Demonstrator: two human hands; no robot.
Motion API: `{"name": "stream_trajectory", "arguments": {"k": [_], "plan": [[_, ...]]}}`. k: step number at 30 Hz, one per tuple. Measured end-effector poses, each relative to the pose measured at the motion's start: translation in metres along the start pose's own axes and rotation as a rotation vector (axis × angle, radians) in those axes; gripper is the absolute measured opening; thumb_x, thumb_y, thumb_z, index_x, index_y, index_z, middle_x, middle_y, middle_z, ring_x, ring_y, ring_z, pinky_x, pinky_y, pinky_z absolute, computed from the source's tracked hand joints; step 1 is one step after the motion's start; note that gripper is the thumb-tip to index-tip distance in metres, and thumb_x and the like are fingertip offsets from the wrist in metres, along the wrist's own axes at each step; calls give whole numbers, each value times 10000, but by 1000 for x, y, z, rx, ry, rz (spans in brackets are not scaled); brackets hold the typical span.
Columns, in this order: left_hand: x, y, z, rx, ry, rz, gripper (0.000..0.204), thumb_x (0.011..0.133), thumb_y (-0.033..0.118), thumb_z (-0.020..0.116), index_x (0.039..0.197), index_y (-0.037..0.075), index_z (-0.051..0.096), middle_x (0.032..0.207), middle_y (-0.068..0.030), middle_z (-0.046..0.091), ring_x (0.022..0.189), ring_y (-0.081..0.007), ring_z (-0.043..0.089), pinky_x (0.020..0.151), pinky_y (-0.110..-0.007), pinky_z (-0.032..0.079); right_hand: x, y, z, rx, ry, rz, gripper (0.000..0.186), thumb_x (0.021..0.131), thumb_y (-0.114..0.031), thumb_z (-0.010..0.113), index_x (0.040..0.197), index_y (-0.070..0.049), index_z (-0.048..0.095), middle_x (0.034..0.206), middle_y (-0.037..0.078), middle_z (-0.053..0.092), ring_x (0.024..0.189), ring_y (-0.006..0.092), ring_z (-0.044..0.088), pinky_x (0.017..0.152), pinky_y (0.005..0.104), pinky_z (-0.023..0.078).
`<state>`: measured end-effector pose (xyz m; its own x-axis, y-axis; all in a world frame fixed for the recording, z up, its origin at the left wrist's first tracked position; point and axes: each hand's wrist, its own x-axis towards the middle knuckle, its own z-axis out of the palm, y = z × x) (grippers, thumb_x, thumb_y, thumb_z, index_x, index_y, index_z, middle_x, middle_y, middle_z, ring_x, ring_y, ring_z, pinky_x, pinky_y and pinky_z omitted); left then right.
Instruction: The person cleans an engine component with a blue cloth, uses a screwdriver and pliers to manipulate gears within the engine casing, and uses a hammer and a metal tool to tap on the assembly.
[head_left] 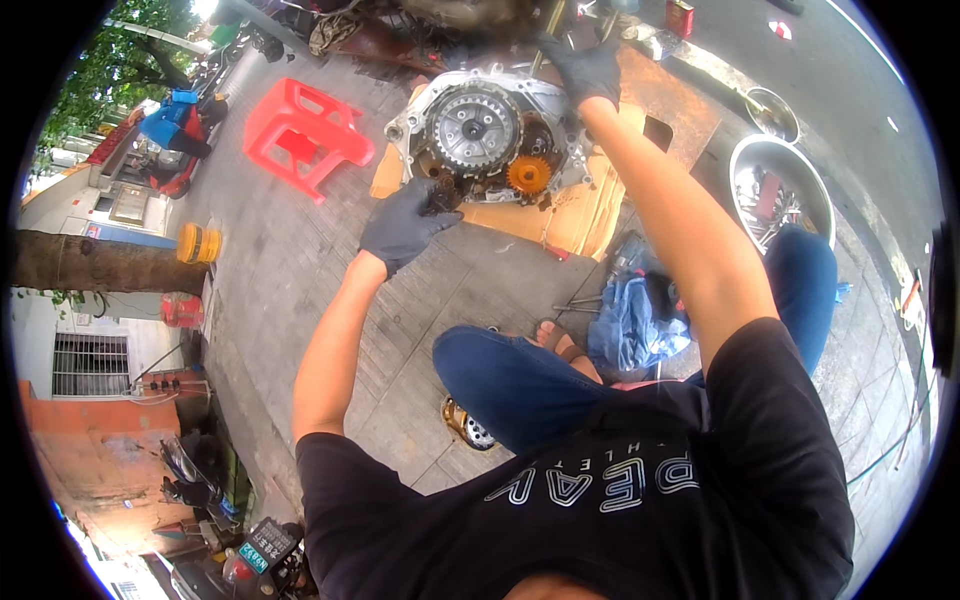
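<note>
Head view: a geared metal assembly (478, 130) sits on cardboard (590, 220), upper centre of the frame. The left hand (405, 226), gloved and half-curled, is at its lower-left edge; the right hand (590, 74), blurred, at its upper right. Either's hold, and the right's opening, I cannot tell.

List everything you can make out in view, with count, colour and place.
Gearbox: 1, silver, on cardboard
Gear: 1, orange, in gearbox
Cardboard: count unclear, tan, under gearbox
Stool: 1, red, left of gearbox
Basin: 1, silver, right
Bowl: 1, silver, beyond basin
Cloth: 1, blue, right of centre
Tin: 1, red, top right
Trunk: 1, brown, far left
Tub: 1, yellow, by trunk
Shirt: 1, black, bottom
Left hand: 1, black-gloved, gearbox's near left
Right hand: 1, black-gloved, gearbox's far right
</note>
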<state>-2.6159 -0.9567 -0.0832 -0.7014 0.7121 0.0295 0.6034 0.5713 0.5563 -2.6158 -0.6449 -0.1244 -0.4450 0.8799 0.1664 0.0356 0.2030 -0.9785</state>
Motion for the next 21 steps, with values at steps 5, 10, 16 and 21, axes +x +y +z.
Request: {"name": "stream_trajectory", "arguments": {"k": [5,10,16,21], "plan": [[-8,-9,27,-779,238,-353,256,874,188,710,1055,36,610,732,8,541,565,-75,520,437,-250,451,5,1,5,48,-4,-105,1165,607,-572,831,1343,127,259,1055,303,658,992,401,659,893,402,506],[-4,-1,25,-528,184,-340,259,880,214,703,1045,41,606,745,-12,579,609,-109,562,513,-289,500,18,21,11,128,173,-235,817,738,-404,810,1351,-38,413,920,178,683,812,339,673,706,402,546],[7,34,-24,437,-357,-10,283,862,225,708,1027,26,594,897,-77,681,817,-182,642,801,-321,509,3,1,-3,94,-88,7,1105,621,-554,825,1321,126,305,1045,290,661,1032,403,645,924,404,491],[8,27,-16,98,-261,-184,244,878,199,682,1037,39,591,817,-78,636,638,-152,610,572,-302,509,1,3,-2,86,-38,18,1065,601,-569,830,1289,99,365,1090,294,644,1044,407,637,948,404,480]]}}
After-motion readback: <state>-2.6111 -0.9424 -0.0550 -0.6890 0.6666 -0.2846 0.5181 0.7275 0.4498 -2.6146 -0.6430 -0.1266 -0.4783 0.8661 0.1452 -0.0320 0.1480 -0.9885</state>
